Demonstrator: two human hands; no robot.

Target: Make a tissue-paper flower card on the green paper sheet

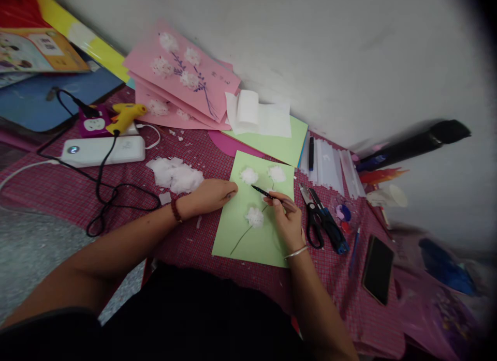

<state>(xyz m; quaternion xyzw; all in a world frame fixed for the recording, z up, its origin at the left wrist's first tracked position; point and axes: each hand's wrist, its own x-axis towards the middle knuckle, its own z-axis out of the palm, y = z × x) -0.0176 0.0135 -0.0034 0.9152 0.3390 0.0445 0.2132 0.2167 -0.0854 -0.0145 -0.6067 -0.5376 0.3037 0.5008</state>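
Observation:
A light green sheet of paper (236,231) lies tilted on the table, with white tissue-paper flowers (255,216) on it and thin dark stem lines drawn. My right hand (286,219) grips a black pen (262,191), its tip pointing up and left beside the upper-left flower (249,176). At the sheet's left edge rests my left hand (213,196), fingers curled together; whether anything is inside them is hidden. A pile of white tissue pieces (176,175) sits just beyond it.
Black scissors (313,221) and a blue cutter knife (330,229) lie right of the sheet, with a phone (378,268) farther right. Left are a white power bank (104,150), a yellow glue gun (125,117) and looped cable. Pink flower cards (217,84) lean behind.

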